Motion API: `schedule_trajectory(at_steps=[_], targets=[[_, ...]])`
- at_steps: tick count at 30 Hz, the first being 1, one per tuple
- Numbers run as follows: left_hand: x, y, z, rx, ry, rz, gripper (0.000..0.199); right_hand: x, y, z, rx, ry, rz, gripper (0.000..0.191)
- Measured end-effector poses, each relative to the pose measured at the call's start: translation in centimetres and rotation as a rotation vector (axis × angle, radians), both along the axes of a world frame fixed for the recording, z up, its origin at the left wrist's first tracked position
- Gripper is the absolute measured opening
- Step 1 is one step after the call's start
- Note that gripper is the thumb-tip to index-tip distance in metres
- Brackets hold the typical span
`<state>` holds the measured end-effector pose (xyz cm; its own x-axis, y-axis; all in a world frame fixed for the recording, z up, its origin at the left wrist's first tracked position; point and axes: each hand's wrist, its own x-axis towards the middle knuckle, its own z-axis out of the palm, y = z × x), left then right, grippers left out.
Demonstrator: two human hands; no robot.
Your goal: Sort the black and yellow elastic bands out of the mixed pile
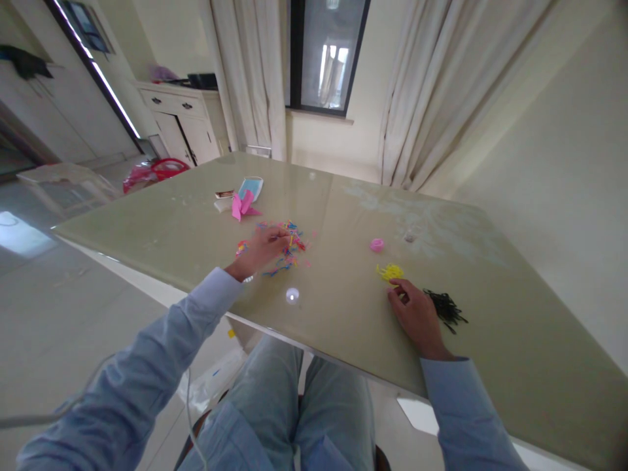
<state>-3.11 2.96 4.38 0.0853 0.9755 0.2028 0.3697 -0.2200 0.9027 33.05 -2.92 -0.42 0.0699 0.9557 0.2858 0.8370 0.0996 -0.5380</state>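
My left hand (pixel 267 247) is over a scattered pile of small multicoloured pieces (pixel 296 241), its fingers together at the pile, and whatever is between them is too small to name. A small yellow pile (pixel 391 272) lies just beyond the fingertips of my right hand (pixel 415 311), whose fingers are curled; anything in them is hidden. Just right of that hand is a bundle of thin black pieces (pixel 445 309). A pink ring-like item (pixel 377 244) sits beyond the yellow pile.
On the glossy table (pixel 333 320), a pink folded item (pixel 244 205) and a blue-and-white mask-like item (pixel 251 188) lie at the back left. A small clear item (pixel 409 237) is right of the pink ring-like item. A white cabinet (pixel 184 121) stands behind.
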Motion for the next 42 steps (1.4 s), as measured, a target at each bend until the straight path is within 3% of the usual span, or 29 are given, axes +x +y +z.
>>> schedule_trajectory(at_steps=[5, 8, 11, 16, 23, 30, 33, 37, 42], targets=[[2.8, -4.9, 2.1, -0.248, -0.598, -0.112, 0.021, 0.0, -0.1, -0.1, 0.027, -0.021, 0.006, 0.037], [4.2, -6.6, 3.0, -0.349, -0.835, -0.191, 0.018, -0.1, -0.2, -0.1, 0.038, -0.033, 0.000, 0.037], [5.3, -7.4, 3.3, -0.401, -0.939, -0.228, 0.018, -0.3, -0.2, 0.0, 0.038, -0.022, -0.004, 0.037], [6.5, -7.8, 3.4, -0.418, -0.927, -0.257, 0.017, -0.5, -0.3, 0.1, 0.039, 0.018, 0.000, 0.032], [9.3, -6.6, 3.0, -0.377, -0.757, -0.278, 0.018, -1.6, -2.0, 0.4, 0.044, 0.113, -0.051, 0.015], [16.0, -1.4, -1.2, -0.178, -0.150, -0.169, 0.016, -1.7, -5.7, -0.1, -0.018, 0.121, 0.068, 0.015], [19.1, 0.1, -2.6, -0.028, 0.093, -0.214, 0.016, -1.5, -5.9, 0.0, -0.054, 0.189, 0.079, 0.016], [22.0, 1.4, -3.2, 0.084, 0.328, -0.263, 0.022, -1.5, -5.6, 0.0, -0.074, 0.203, 0.080, 0.015], [23.4, 2.6, -3.4, 0.148, 0.467, -0.292, 0.025, -1.6, -5.4, 0.0, -0.067, 0.204, 0.074, 0.015]])
